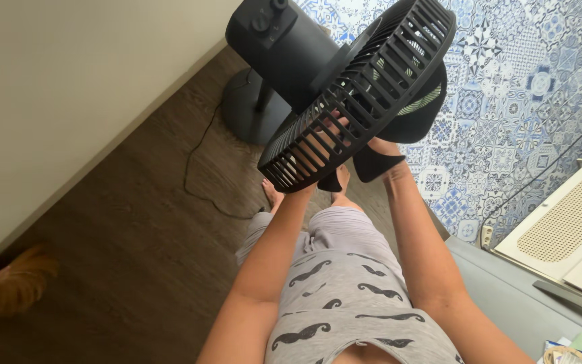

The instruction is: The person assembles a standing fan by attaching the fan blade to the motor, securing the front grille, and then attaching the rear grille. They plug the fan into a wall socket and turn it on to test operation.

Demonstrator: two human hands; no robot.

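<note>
The left hand's [313, 149] fingers [328, 128] are curling around the inside of the black fan grille [365, 87], the right hand [382, 145] is gripping its lower rim from behind, both holding it tilted in front of the black pedestal fan [271, 40] standing on the dark wooden floor [136, 236].

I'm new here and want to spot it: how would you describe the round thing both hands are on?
Find the black pedestal fan on the dark wood floor. In front of it, the left hand and right hand hold a round black slatted fan grille, separate from the fan.
</note>
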